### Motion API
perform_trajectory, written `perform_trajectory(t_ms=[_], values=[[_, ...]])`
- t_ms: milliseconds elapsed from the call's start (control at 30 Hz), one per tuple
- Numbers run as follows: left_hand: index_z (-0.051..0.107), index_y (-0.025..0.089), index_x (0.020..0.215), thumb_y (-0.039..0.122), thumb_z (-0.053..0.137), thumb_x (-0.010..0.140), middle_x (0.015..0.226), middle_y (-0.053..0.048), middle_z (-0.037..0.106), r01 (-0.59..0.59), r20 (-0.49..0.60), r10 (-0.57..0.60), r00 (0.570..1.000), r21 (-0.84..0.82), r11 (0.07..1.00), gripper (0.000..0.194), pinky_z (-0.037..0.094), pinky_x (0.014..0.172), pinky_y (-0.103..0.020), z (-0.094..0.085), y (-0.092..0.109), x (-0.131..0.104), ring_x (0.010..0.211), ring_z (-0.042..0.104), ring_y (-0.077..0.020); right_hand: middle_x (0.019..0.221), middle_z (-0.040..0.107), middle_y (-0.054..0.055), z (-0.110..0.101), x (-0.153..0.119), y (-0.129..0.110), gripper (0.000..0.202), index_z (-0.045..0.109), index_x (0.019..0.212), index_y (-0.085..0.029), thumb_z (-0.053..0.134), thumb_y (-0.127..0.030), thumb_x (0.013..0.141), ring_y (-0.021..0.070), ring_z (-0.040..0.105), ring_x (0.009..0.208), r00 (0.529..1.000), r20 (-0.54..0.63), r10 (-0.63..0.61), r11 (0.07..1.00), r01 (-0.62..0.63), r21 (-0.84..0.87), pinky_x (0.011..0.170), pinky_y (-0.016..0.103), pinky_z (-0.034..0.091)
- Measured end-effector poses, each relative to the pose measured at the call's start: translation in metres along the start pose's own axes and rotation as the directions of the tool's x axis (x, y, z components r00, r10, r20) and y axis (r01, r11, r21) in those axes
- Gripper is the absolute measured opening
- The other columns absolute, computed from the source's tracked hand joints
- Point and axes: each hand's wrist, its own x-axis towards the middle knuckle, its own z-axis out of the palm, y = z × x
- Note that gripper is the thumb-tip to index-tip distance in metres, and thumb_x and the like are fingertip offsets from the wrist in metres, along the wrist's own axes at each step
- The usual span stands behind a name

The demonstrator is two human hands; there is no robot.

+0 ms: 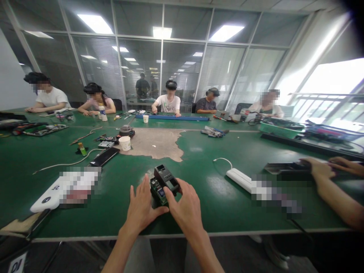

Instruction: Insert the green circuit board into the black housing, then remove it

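Note:
My right hand (186, 203) grips a black plastic cover (167, 178) with cut-out windows, thumb on the near side and fingers behind. The cover is tilted over a small green circuit board (159, 192) with electronic parts, which sits just above or on the table; I cannot tell which. To the left of the board, my left hand (142, 208) is open, fingers stretched up and thumb reaching under the board's near edge. Whether its fingertips touch the board is hard to make out.
A green table (207, 212) spans the view. White devices (47, 195) lie left, a white power strip (240, 181) right, and a paper cup (124, 143) ahead. Another person's arms (327, 182) reach in at right with a dark metal channel (287, 167). Several people sit opposite.

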Motion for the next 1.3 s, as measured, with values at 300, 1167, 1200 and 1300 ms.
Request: perform_trajectory(t_ms=[300,1167,1200,1300], values=[[-0.015,0.014,0.151,0.075,0.06,0.067,0.151,-0.023,0.032,0.001,-0.005,-0.001,1.0,0.011,1.0,0.128,0.015,0.113,-0.062,0.001,0.001,0.0,0.14,0.031,-0.0377,0.105,0.066,0.011,-0.018,-0.014,0.065,0.042,0.06,0.114,-0.015,0.056,-0.047,0.086,0.0257,0.059,0.096,0.997,-0.042,0.07,0.985,-0.076,-0.155,0.085,0.039,0.047],[-0.014,0.014,0.151,0.078,0.056,0.069,0.154,-0.023,0.028,0.0,0.023,0.0,1.0,0.006,1.0,0.126,0.014,0.113,-0.063,0.0,0.0,0.001,0.141,0.028,-0.0372,0.104,0.066,0.012,-0.02,-0.023,0.074,0.041,0.062,0.113,-0.015,0.056,-0.045,0.086,0.0253,0.06,0.095,0.991,-0.073,0.108,0.988,-0.115,-0.099,0.086,0.039,0.047],[-0.014,0.014,0.151,0.078,0.057,0.069,0.154,-0.022,0.028,-0.002,0.02,0.002,1.0,0.003,1.0,0.126,0.014,0.113,-0.063,0.0,0.0,0.001,0.141,0.028,-0.0372,0.104,0.066,0.012,-0.021,-0.02,0.067,0.041,0.062,0.113,-0.015,0.056,-0.046,0.086,0.0246,0.06,0.094,0.99,-0.085,0.116,0.991,-0.12,-0.051,0.085,0.039,0.047],[-0.014,0.014,0.151,0.077,0.058,0.068,0.154,-0.021,0.028,-0.001,0.009,0.001,1.0,-0.004,1.0,0.126,0.013,0.113,-0.062,-0.001,0.001,0.0,0.141,0.028,-0.0368,0.105,0.067,0.01,-0.018,-0.011,0.044,0.039,0.062,0.113,-0.017,0.057,-0.045,0.086,0.0223,0.062,0.092,0.99,-0.078,0.114,0.991,-0.108,0.075,0.084,0.035,0.048]])
